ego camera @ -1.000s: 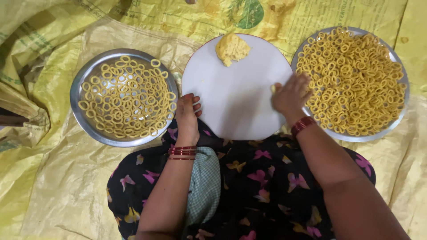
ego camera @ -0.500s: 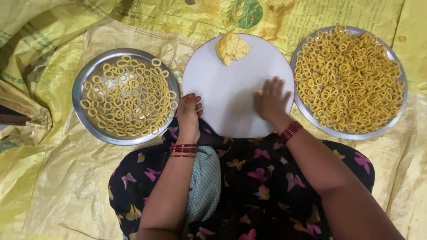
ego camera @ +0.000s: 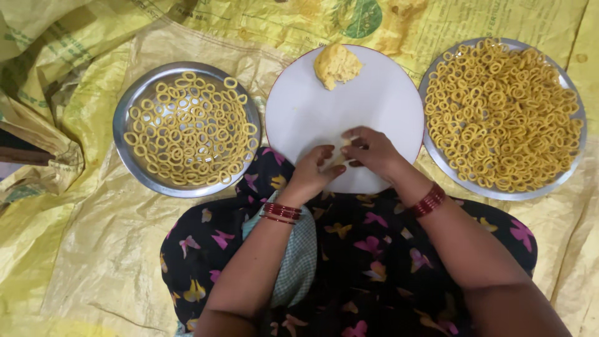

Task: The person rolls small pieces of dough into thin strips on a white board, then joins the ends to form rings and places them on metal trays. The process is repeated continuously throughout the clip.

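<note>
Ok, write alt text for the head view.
Both hands, left hand and right hand, pinch a small dough piece over a white round board holding a dough lump. Steel plates of dough rings flank it, left plate and right plate.

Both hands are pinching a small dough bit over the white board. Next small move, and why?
Probably join the ends of the small dough strip into a ring. The left hand and right hand meet on it above the white board, and both steel plates hold only finished rings.
</note>
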